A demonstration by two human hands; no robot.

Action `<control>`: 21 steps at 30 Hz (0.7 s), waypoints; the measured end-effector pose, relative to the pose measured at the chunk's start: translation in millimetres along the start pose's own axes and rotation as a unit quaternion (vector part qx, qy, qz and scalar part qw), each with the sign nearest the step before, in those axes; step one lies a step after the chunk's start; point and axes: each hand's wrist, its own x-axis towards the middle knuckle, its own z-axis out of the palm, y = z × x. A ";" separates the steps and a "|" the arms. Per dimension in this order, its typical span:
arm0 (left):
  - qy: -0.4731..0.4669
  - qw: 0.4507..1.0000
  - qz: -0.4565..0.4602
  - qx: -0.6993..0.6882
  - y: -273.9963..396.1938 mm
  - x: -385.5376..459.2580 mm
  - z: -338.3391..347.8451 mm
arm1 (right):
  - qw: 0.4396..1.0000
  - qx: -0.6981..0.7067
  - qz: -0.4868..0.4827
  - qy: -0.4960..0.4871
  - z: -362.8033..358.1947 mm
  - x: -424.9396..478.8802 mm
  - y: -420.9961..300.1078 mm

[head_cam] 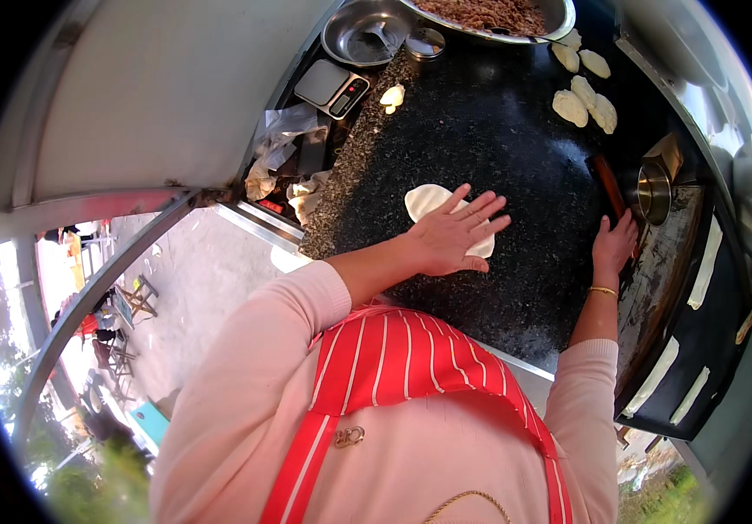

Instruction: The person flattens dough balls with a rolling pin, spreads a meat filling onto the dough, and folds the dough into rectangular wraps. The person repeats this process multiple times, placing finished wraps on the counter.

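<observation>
My left hand (458, 232) lies palm down with its fingers spread on a flat, pale piece of dough (423, 200). The palm covers the dough's middle, and its ends show on either side. Beneath is a black speckled stone worktop (481, 144). At the right side of the worktop, my right hand (616, 241) is on the near part of a reddish-brown wooden rolling pin (606, 183). Its thumb sits on one side and its fingers on the other. The pin's far end points away from me.
Several dough pieces (570, 108) lie at the far right, near a metal bowl of minced filling (566, 19). A digital scale (323, 82) and a steel bowl (343, 39) stand back left. Right are a metal cup (653, 193) and a dark griddle (671, 367) bearing dough strips.
</observation>
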 end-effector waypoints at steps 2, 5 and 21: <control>-0.036 0.998 0.018 0.043 -19.7 -10.7 -15.4 | 0.999 -0.018 -0.039 0.017 -0.8 -1.6 1.6; 0.001 0.998 0.057 0.021 -41.6 -13.9 -0.6 | 1.000 -0.002 0.007 0.007 -3.9 -18.2 -6.6; 0.216 0.971 -0.095 0.043 -36.4 -45.4 -32.5 | 0.928 0.289 -0.207 -0.107 -88.9 -167.4 -177.0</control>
